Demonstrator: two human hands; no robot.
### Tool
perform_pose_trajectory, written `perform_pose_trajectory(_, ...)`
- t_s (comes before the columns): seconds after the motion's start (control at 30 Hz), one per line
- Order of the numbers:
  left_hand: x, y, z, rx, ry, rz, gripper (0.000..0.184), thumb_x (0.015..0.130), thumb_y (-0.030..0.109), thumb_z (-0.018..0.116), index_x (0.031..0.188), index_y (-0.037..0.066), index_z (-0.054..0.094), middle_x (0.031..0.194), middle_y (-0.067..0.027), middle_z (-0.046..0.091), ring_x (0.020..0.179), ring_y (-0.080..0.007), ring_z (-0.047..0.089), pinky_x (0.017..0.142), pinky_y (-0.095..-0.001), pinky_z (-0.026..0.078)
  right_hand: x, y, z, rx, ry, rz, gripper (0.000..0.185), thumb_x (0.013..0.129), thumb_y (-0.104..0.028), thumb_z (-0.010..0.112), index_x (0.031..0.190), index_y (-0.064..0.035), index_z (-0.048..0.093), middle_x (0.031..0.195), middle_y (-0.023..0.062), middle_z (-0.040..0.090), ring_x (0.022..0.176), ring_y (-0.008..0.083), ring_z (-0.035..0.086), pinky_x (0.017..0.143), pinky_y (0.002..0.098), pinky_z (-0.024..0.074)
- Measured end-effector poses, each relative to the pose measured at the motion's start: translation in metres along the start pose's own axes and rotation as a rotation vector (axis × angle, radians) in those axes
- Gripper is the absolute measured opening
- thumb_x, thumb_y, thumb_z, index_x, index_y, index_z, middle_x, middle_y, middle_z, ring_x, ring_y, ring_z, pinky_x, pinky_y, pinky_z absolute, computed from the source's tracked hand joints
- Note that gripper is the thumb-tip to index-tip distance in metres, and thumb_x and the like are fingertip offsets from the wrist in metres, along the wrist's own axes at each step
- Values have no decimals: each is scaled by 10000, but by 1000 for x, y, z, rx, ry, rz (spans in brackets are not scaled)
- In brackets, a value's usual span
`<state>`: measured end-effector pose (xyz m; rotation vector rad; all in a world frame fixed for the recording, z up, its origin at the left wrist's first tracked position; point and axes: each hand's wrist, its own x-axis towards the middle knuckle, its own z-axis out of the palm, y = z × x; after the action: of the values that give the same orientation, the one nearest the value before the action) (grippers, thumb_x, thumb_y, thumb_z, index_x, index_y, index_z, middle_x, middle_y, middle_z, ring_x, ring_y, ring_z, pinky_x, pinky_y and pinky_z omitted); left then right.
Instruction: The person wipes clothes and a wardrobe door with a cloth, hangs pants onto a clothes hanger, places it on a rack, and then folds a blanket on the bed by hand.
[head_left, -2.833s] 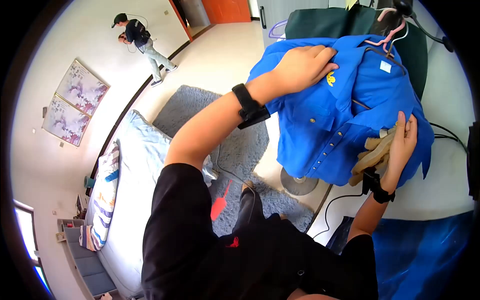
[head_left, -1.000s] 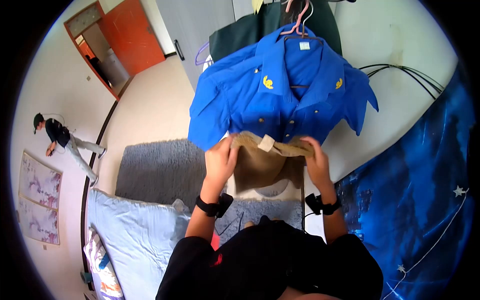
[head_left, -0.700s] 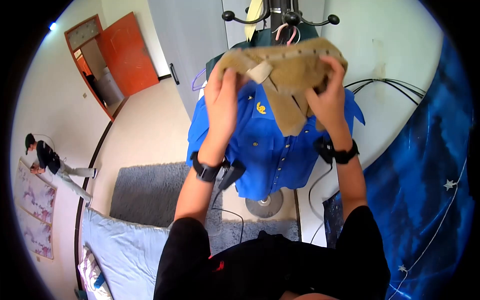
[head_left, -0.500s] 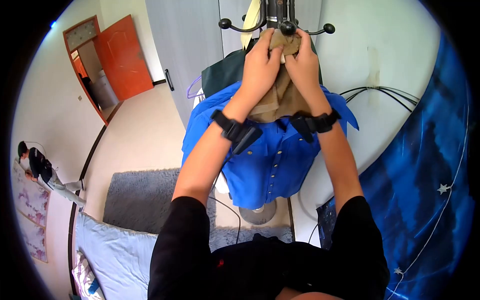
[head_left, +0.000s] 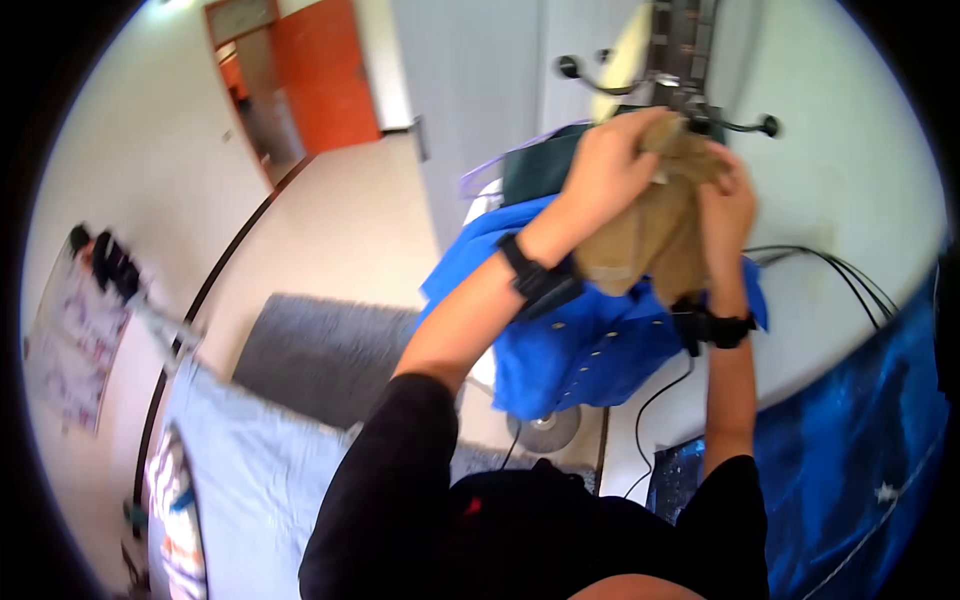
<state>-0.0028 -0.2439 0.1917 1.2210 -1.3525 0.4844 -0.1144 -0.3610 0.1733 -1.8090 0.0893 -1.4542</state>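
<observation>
Brown soft-fabric garment (head_left: 645,235) raised against black ball-hooked coat rack (head_left: 682,50), overlapping blue buttoned shirt (head_left: 590,355). Left hand (head_left: 610,165) and right hand (head_left: 730,200) grip its top. Judged step: positioning at rack; next move calls for steady two-handed support.

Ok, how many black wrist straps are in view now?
2: the left strap, around the wrist of the left hand, and the right strap, around the wrist of the right hand. The other person is too blurred to show whether more are there.
</observation>
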Motion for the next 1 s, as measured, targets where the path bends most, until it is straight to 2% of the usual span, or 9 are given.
perform_pose_trajectory(0.07, 6, -1, 3, -55, 146, 130, 421, 650, -5, 497, 1065, -23, 565, 1007, -216, 580, 953, -372, 541, 843, -393, 436, 13, -3, 0, -115, 120, -75, 401, 734, 102, 439, 1100, -13, 554, 1007, 72, 610, 904, 124, 581, 796, 227, 451)
perform_pose_trajectory(0.13, 14, 13, 3, -112, 274, 203, 349, 670, 13, 511, 1011, -2, 581, 942, -188, 583, 897, -363, 537, 803, -409, 439, 30, -21, 2, 76, 244, -90, 342, 775, 92, 427, 1077, 5, 561, 1021, 76, 597, 902, 143, 583, 813, 250, 466)
perform_pose_trajectory(0.17, 17, 21, 5, -145, 279, 198, 324, 684, 23, 525, 1004, 14, 577, 930, -179, 580, 900, -351, 530, 800, -399, 432, 31, -46, 9, 222, 241, -73, 318, 801, 86, 419, 1077, 13, 559, 1024, 79, 598, 903, 152, 588, 818, 254, 471)
perform_pose_trajectory(0.23, 15, 25, 6, -34, 243, 290, 366, 732, 44, 537, 1097, 12, 529, 980, -151, 551, 881, -338, 513, 779, -390, 426, 32, -64, 20, 130, 94, -52, 305, 830, 58, 431, 1113, 10, 536, 1088, 103, 571, 958, 166, 571, 845, 257, 459)
perform_pose_trajectory(0.43, 9, 1, 8, 35, 217, 305, 445, 667, 21, 550, 1112, 15, 529, 927, -139, 535, 835, -318, 508, 739, -365, 431, 17, -24, 37, 514, 25, 1, 298, 873, -5, 453, 1168, 4, 489, 1189, 126, 501, 1057, 202, 518, 910, 289, 431)
perform_pose_trajectory(0.6, 0, -1, 22, -132, 278, 183, 372, 632, -45, 516, 985, 37, 599, 846, -144, 551, 822, -319, 521, 731, -358, 439, 11, -18, 44, 399, 159, -53, 280, 872, -1, 457, 1148, 24, 499, 1155, 143, 525, 1028, 204, 534, 907, 302, 440)
perform_pose_trajectory(0.67, -16, -13, 35, -141, 286, 218, 355, 615, -66, 512, 947, 25, 597, 849, -146, 555, 820, -322, 526, 732, -367, 442, 0, -10, 51, 254, 339, -115, 262, 873, -1, 457, 1125, 39, 513, 1128, 151, 544, 1005, 214, 547, 891, 302, 445)
perform_pose_trajectory(0.73, -29, -12, 39, -122, 309, 297, 312, 570, -110, 502, 849, 0, 584, 862, -153, 570, 839, -327, 543, 752, -389, 451, -15, 5, 49, 190, 322, -67, 252, 869, 4, 462, 1111, 43, 524, 1120, 152, 551, 995, 218, 552, 879, 299, 449)
perform_pose_trajectory(1.0, -54, -4, -1, -61, 119, 185, 387, 543, -140, 440, 868, -1, 599, 873, -137, 599, 871, -320, 555, 780, -376, 455, -61, 33, 26, 78, 190, 40, 221, 869, -8, 476, 1069, 50, 551, 1076, 109, 567, 957, 191, 552, 843, 281, 450)
